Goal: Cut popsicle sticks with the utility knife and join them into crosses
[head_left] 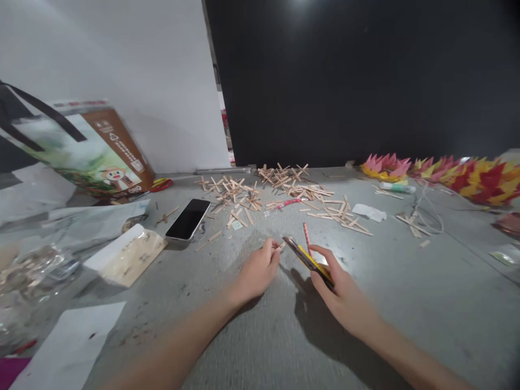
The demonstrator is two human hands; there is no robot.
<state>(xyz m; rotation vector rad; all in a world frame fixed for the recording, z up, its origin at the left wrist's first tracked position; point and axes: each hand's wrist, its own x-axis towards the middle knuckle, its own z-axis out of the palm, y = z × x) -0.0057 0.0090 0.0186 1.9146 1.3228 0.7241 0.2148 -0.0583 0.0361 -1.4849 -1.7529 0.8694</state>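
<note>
My right hand [345,298] grips a yellow and black utility knife [309,260], its tip pointing up and left toward my other hand. The fingers of my left hand [259,270] are pinched on a small pale piece [281,246], perhaps wood, mostly hidden by the fingertips. The knife tip is close to this piece; whether they touch I cannot tell. Just behind the knife lies a thin pink patterned stick [306,234]. Farther back, loose wooden sticks [239,195] are heaped, several of them joined into crosses.
A black phone [189,219] and a beige packet [130,254] lie to the left, before a printed bag [101,151]. Pink and yellow paper flowers [385,167], a glue stick [397,188] and a white cord [430,214] are at right. A black panel [365,81] stands behind.
</note>
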